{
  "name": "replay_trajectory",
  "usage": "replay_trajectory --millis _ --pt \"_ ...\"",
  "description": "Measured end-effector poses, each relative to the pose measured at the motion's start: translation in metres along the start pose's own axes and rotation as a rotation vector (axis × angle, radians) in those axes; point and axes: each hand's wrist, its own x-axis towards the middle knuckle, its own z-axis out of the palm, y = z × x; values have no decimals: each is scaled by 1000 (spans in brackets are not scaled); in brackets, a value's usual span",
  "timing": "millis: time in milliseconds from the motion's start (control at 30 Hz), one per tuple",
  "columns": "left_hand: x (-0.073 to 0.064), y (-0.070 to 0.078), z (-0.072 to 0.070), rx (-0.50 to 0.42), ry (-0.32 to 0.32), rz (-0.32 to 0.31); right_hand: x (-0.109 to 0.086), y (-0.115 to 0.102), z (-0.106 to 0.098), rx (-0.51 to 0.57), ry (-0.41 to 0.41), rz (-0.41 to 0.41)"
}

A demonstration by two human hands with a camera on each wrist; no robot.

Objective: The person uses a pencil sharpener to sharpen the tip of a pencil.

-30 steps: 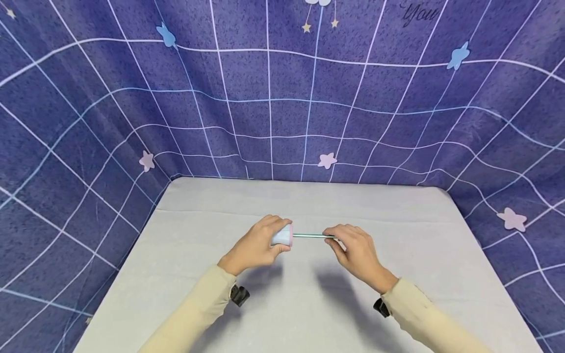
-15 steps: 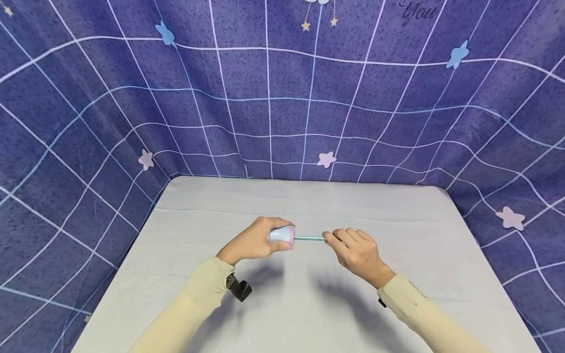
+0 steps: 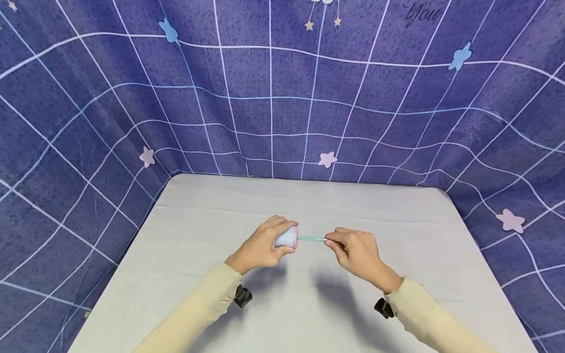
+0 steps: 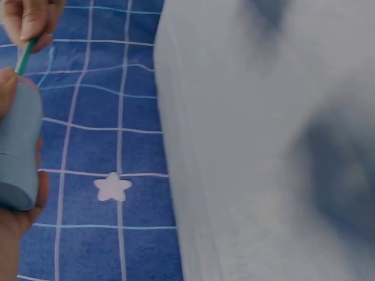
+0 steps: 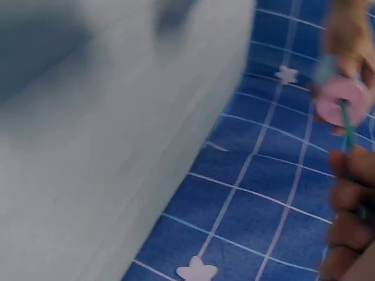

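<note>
My left hand [image 3: 260, 245] grips a light blue pencil sharpener [image 3: 287, 238], a rounded body with a pink end face, held sideways above the table. In the right wrist view, the pink face of the sharpener [image 5: 338, 100] has a small hole at its middle. A thin green pencil [image 3: 311, 239] runs from that hole toward my right hand [image 3: 359, 252], whose thumb and fingers pinch its outer end. The left wrist view shows the sharpener body [image 4: 20, 134] in the left palm and the pencil [image 4: 24, 57] leading up to the right fingers. The pencil's inserted tip is hidden.
A white-covered table [image 3: 212, 196] lies below both hands, with their shadows on it. Behind and at the sides hangs a purple-blue curtain [image 3: 247, 117] with grid lines and stars. A black wrist camera [image 3: 242, 296] sits under the left sleeve, another [image 3: 384, 308] under the right.
The right hand rolled over on the pencil half a second ago and has turned back, now pinching its outer end. The left hand with the sharpener has shifted slightly right.
</note>
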Motion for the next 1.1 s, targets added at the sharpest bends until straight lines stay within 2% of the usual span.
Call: replay_trajectory --millis 100,167,267,367,500,667,767,933,1100 --pt "-5 -1 6 16 32 35 7 -2 -12 128 -236 199" --pt "-7 -1 9 33 48 69 11 0 -18 204 -344 286" --pt "-7 0 11 66 63 118 12 3 -22 268 -419 351" --pt "-4 0 10 99 67 148 9 4 -21 269 -402 358" --pt "0 1 6 120 40 115 2 6 -12 194 -277 280" --pt "4 6 -6 76 -50 -8 -5 8 2 87 -62 118" --pt "8 9 -14 30 -97 -59 -7 11 8 41 78 8" --pt "15 8 -25 -80 -149 -121 -7 15 15 -68 303 -167" --pt "16 7 -33 -259 -210 -170 1 10 13 -247 541 -382"
